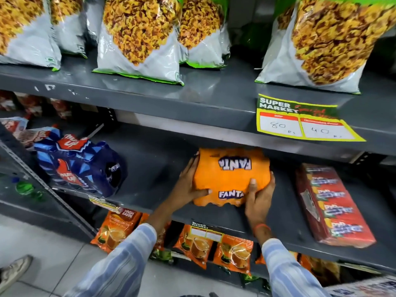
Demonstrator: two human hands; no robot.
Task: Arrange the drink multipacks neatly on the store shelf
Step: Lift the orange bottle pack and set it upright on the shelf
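An orange Fanta multipack [229,176] lies on the dark grey middle shelf [154,159], partly under the shelf above. My left hand [190,183] grips its left side and my right hand [259,191] grips its front right corner. A blue Thums Up multipack [81,166] lies tilted on the same shelf at the left, apart from the Fanta pack. A red multipack of small drink cartons [334,204] lies flat at the right end of the shelf.
Large snack bags [139,35] fill the upper shelf, whose front edge carries a yellow price tag [300,123]. Orange tea packets [199,245] stand on the shelf below. A shoe [15,271] shows on the tiled floor at bottom left.
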